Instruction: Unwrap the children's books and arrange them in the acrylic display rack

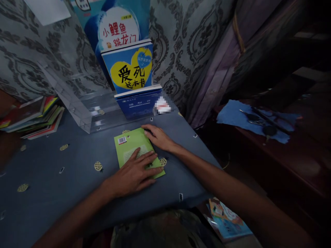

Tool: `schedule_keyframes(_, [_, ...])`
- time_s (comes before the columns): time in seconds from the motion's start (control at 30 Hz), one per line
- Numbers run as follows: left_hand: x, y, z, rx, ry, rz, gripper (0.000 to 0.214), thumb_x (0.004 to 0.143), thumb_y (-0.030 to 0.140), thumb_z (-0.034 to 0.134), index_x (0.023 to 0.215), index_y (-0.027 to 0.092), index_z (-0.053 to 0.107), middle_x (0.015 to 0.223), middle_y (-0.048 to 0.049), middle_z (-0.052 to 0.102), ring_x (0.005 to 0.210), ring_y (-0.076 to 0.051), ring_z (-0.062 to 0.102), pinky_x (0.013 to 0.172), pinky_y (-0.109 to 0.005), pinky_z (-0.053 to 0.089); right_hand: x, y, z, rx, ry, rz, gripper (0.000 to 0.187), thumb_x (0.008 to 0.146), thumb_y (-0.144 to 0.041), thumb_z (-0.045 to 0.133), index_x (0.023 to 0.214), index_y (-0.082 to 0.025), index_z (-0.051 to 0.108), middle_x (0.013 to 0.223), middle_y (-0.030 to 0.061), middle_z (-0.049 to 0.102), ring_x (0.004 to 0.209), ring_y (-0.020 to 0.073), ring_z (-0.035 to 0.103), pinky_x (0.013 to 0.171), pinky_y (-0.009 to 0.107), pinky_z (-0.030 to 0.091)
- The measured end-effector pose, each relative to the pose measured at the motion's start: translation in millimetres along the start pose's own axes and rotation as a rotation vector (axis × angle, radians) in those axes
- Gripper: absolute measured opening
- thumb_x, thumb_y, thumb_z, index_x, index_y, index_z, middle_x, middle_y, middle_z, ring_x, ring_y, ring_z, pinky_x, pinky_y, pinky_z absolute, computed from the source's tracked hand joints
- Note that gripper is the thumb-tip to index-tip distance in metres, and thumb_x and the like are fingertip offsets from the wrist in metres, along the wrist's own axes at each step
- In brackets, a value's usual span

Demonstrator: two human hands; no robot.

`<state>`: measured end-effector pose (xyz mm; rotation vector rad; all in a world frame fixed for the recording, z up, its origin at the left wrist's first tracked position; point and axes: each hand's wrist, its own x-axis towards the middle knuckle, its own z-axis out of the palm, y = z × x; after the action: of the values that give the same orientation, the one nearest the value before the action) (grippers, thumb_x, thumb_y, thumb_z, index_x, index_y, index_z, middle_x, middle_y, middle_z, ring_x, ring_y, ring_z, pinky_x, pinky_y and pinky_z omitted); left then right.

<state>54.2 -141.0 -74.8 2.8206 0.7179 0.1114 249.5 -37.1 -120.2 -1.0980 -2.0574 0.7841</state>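
Note:
A thin green book (130,143) lies back cover up on the blue-grey tablecloth (64,186), a barcode near its top left corner. My left hand (136,172) rests flat on its lower half, fingers spread and pointing right. My right hand (157,137) lies on the book's upper right edge, fingers stretched along the edge, holding nothing. Just beyond the book stands a clear acrylic tiered display rack (85,110) with three blue books (130,67) upright in its steps.
A stack of books (33,119) lies at the table's left rear. Patterned wallpaper and a curtain (214,69) are behind. A dark wooden side table with a blue cloth (232,117) and keys stands right. More books (227,217) lie on the floor below the table's edge.

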Motion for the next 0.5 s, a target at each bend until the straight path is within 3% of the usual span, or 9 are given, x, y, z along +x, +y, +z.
schedule_keyframes(0.5, [-3.6,0.6,9.6,0.016,0.046,0.000,0.041,0.104,0.038,0.048,0.143,0.031,0.057,0.158,-0.0102,0.047,0.151,-0.029,0.037,0.126,-0.063,0.017,-0.3,-1.6,0.2,-0.078,-0.009,-0.035,0.038,0.100,-0.025,0.047,0.134,-0.015,0.060,0.130,0.0133,0.069,0.115,0.0247,0.064,0.102,0.043,0.048])
